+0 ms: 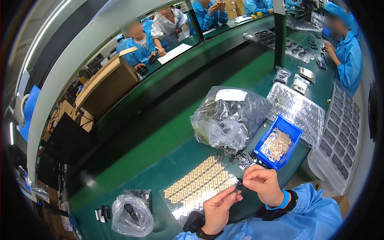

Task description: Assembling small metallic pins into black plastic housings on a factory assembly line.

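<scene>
1. Lying on the green bench (116,176) at my far left are some small black and white pieces (103,213).
2. Just right of them, a clear plastic bag (132,222) is sitting with dark parts showing inside.
3. A clear sheet (180,214) is lying flat, carrying slanting rows of tan pieces (200,180).
4. My left hand (216,212) is pinching a small black part (239,185) between thumb and fingers, by the sheet's right edge.
5. Beyond it, a large clear bag (232,114) is bulging with dark contents, and loose dark pieces (243,159) are lying at its near side.
6. My right hand (264,184) is closing thumb and forefinger on the same part from the other side, a blue wristband (285,199) circling my wrist.
7. Just past that hand, a blue bin (297,136) is holding tan scraps (276,144).
8. Farther right, clear trays (340,132) are holding dark parts, and a co-worker (349,60) in blue is handling things beyond them.
</scene>
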{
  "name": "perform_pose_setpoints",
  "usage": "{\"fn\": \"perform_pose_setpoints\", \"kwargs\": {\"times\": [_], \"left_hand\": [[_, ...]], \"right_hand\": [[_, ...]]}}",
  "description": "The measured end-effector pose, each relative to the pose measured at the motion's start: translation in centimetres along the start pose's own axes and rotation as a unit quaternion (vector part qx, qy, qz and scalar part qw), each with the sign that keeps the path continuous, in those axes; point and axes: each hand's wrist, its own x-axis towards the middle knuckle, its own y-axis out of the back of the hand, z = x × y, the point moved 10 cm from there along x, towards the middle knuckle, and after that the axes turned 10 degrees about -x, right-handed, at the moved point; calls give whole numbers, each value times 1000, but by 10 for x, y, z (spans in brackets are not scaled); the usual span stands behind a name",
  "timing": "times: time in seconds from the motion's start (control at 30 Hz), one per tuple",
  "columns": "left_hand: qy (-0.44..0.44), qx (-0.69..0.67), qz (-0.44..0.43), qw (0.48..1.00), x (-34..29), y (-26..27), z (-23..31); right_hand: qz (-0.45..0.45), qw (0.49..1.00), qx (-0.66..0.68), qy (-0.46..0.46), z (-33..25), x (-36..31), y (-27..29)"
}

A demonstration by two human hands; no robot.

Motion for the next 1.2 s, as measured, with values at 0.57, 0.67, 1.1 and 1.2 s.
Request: {"fn": "perform_pose_setpoints", "kwargs": {"times": [0.57, 0.67, 1.1, 1.2], "left_hand": [[7, -14, 48, 999, -1, -2, 12], [3, -18, 43, 999, -2, 0, 13], [-45, 31, -18, 998, -8, 4, 24], [-49, 30, -13, 998, -6, 6, 23]], "right_hand": [[-7, 1000, -10, 6, 8, 11, -4], [-4, 999, -36, 7, 9, 12, -5], [13, 994, -80, 79, 10, 19, -12], [10, 994, -82, 64, 15, 19, -12]]}}
